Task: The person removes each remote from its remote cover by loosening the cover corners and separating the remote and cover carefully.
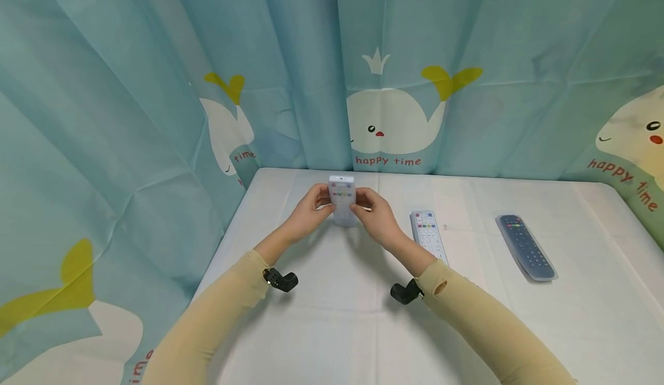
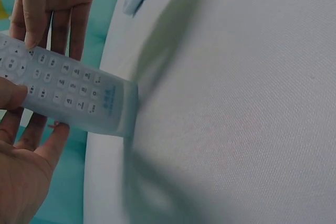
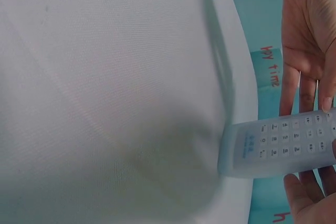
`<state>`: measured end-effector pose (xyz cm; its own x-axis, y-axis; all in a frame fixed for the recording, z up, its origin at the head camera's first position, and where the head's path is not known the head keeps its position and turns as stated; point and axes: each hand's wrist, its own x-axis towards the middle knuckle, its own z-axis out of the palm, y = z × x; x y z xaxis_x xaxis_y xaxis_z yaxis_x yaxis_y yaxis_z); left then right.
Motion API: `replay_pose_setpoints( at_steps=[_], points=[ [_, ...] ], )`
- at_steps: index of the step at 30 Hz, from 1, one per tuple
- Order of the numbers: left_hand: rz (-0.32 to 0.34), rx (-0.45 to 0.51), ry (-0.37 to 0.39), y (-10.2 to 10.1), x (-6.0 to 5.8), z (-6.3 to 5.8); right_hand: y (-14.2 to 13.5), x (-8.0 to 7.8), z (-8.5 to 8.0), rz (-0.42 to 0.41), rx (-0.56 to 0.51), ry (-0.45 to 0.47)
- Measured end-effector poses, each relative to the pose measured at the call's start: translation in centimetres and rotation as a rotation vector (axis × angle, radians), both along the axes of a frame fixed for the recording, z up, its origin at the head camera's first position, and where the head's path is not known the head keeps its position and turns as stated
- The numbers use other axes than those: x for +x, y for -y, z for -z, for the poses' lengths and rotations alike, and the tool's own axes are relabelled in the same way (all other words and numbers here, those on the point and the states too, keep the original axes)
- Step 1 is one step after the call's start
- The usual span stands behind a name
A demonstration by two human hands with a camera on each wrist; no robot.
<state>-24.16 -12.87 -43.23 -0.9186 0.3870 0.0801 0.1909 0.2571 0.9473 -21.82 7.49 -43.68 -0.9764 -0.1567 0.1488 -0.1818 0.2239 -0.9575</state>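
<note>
Counted three: held white remote point(image 1: 343, 203), loose white remote point(image 1: 428, 232), dark remote point(image 1: 526, 248). Left grip point(image 1: 307, 215) and right grip point(image 1: 377, 218) both pinched held one, upright-ish near back edge of tabletop point(image 1: 332, 321). Decent gap between other two.

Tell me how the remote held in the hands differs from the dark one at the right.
The held remote is pale; the dark remote is blue-grey. The held remote is tipped upright between the left hand and right hand; the dark remote lies flat on the table, untouched. Both have rows of small buttons, some coloured.
</note>
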Motion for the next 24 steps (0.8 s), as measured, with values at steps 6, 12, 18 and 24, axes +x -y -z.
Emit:
replay_pose_setpoints(
  at_steps=[6, 12, 18, 24],
  points=[
    [0.012, 0.001, -0.008, 0.2, 0.1, -0.1, 0.0, 0.2, -0.2, -0.007, 0.019, 0.006],
    [0.029, -0.013, -0.023, 0.5, 0.2, 0.1, -0.2, 0.2, 0.0, -0.024, 0.028, -0.011],
    [0.047, -0.004, 0.052, 1.0, 0.5, 0.2, -0.2, 0.4, 0.3, -0.049, 0.037, -0.013],
    [0.045, 0.092, 0.209, 1.5, 1.0, -0.3, -0.3, 0.8, 0.5, -0.087, 0.044, -0.003]
  ],
)
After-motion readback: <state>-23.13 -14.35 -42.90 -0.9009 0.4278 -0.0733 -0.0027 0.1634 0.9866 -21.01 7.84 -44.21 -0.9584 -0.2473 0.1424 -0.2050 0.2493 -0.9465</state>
